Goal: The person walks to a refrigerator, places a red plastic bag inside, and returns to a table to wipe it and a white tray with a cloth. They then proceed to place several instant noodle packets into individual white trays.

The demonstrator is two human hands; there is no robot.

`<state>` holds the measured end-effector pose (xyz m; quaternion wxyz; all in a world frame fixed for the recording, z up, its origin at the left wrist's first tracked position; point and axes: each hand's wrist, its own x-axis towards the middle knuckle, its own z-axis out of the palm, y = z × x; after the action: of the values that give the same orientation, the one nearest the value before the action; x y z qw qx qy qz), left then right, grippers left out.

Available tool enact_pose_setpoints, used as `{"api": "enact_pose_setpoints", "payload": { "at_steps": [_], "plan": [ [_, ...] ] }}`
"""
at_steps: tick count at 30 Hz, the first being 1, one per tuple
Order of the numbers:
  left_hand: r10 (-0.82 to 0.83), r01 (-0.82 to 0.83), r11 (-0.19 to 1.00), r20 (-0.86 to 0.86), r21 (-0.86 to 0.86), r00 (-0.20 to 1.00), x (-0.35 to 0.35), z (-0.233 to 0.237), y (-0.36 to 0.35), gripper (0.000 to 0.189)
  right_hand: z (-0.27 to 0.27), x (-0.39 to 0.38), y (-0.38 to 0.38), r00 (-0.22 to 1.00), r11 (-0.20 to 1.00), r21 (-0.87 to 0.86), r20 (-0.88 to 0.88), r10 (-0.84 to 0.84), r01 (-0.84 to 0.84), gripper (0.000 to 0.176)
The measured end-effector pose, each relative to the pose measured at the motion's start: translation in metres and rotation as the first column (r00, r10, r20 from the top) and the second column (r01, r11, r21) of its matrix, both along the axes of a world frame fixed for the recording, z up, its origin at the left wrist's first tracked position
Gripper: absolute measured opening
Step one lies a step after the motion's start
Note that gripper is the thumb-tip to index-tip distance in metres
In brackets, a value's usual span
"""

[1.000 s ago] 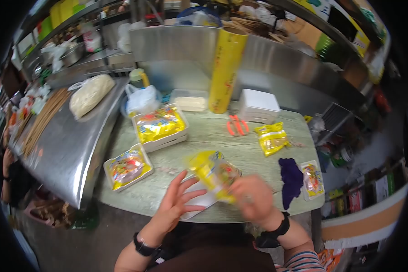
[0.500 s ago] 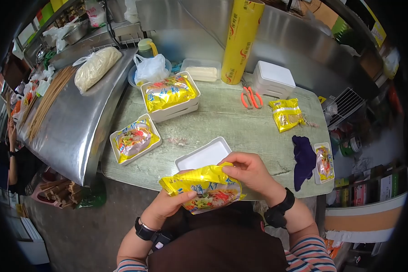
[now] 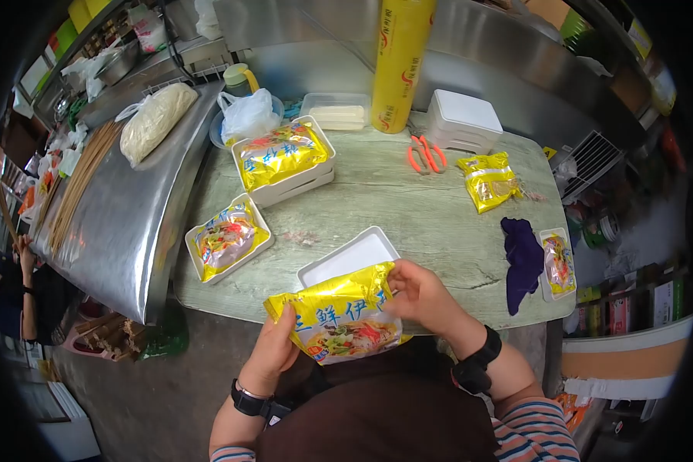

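A yellow instant noodle packet [image 3: 345,316] with blue lettering and a food picture is held up at the table's front edge. My left hand [image 3: 276,345] is closed on its left end, thumb on the printed face. At the upper right corner, my right hand [image 3: 422,296] pinches the edge, its fingers partly hidden behind the wrapper. Just behind the packet lies a shallow white tray [image 3: 373,245], its near part covered from view. To the left, another white tray [image 3: 263,242] holds a similar noodle packet [image 3: 227,235].
Stacked white trays [image 3: 296,186] hold another packet at the back left. A yellow film roll [image 3: 399,69] stands upright near red-handled pliers [image 3: 426,155], a white box [image 3: 464,119] and a yellow packet [image 3: 487,182]. Right lies a purple cloth [image 3: 520,266]. Another person's hand [image 3: 25,252] shows far left.
The packet has turned its printed face more toward me. My left thumb has shifted toward the packet's left end, and my right hand has moved slightly down its right edge.
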<state>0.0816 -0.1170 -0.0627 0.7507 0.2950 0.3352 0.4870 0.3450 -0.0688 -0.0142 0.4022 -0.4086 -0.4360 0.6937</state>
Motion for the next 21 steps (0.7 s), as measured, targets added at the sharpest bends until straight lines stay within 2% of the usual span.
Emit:
{"api": "enact_pose_setpoints", "payload": {
  "at_steps": [1, 2, 3, 6, 8, 9, 11, 13, 15, 16, 17, 18, 19, 21],
  "plan": [
    [0.026, -0.026, 0.999, 0.002, 0.018, 1.0, -0.001, 0.001, 0.0, 0.048, 0.002, 0.0, -0.004, 0.998, 0.996, 0.053, -0.006, 0.068, -0.067, 0.023],
    [0.03, -0.03, 0.999, 0.001, 0.02, 1.0, -0.002, 0.001, 0.0, 0.048, -0.003, 0.006, -0.003, 0.993, 0.992, -0.059, -0.003, 0.115, -0.115, 0.026],
    [0.021, -0.021, 1.0, 0.008, 0.014, 1.0, -0.002, 0.001, 0.0, 0.05, -0.004, 0.007, -0.003, 0.993, 0.992, -0.055, -0.002, 0.116, -0.116, 0.026],
    [0.038, -0.036, 0.999, 0.065, -0.038, 0.997, 0.001, -0.003, 0.0, 0.053, -0.009, 0.011, -0.007, 0.996, 0.995, -0.051, -0.012, 0.09, -0.091, 0.028],
    [0.067, -0.057, 0.995, 0.111, -0.087, 0.992, 0.002, -0.007, -0.001, 0.054, -0.015, 0.012, -0.009, 0.99, 0.995, -0.061, -0.125, 0.07, -0.079, 0.022],
    [0.049, -0.033, 0.996, 0.178, -0.089, 0.983, 0.001, -0.009, -0.002, 0.054, -0.015, 0.012, -0.01, 0.99, 0.995, -0.06, -0.126, 0.066, -0.074, 0.022],
    [0.031, -0.011, 0.996, 0.244, -0.085, 0.969, -0.001, -0.004, 0.0, 0.053, -0.014, 0.008, -0.01, 0.963, 0.978, -0.21, -0.265, -0.044, -0.013, 0.02],
    [0.029, -0.032, 0.997, 0.053, 0.064, 0.998, -0.004, 0.018, 0.002, 0.054, -0.004, 0.0, -0.009, 0.962, 0.987, -0.16, -0.27, -0.026, -0.018, 0.019],
    [0.03, -0.031, 0.994, 0.011, 0.109, 0.999, -0.015, 0.042, 0.01, 0.058, 0.01, 0.0, -0.007, 0.96, 0.994, -0.112, -0.281, -0.02, -0.012, 0.019],
    [0.041, 0.059, 0.944, -0.294, 0.324, 0.955, -0.02, 0.056, 0.015, 0.06, 0.018, 0.002, -0.003, 0.984, 0.983, 0.09, -0.071, 0.165, -0.158, 0.019],
    [0.119, 0.209, 0.848, -0.559, 0.487, 0.82, -0.023, 0.07, 0.02, 0.061, 0.026, 0.003, 0.001, 0.938, 0.908, 0.25, 0.173, 0.3, -0.337, 0.019],
    [0.198, 0.201, 0.826, -0.605, 0.527, 0.771, -0.011, 0.088, 0.023, 0.056, 0.031, -0.001, 0.005, 0.907, 0.852, 0.323, 0.228, 0.354, -0.413, 0.02],
    [0.196, 0.205, 0.827, -0.61, 0.524, 0.768, -0.001, 0.098, 0.026, 0.056, 0.037, -0.005, 0.007, 0.909, 0.853, 0.323, 0.221, 0.354, -0.41, 0.02],
    [0.049, 0.526, 0.762, -0.843, 0.378, 0.535, 0.017, 0.11, 0.031, 0.043, 0.05, -0.012, 0.009, 0.872, 0.775, 0.421, 0.355, 0.338, -0.472, 0.026]
  ]
}}
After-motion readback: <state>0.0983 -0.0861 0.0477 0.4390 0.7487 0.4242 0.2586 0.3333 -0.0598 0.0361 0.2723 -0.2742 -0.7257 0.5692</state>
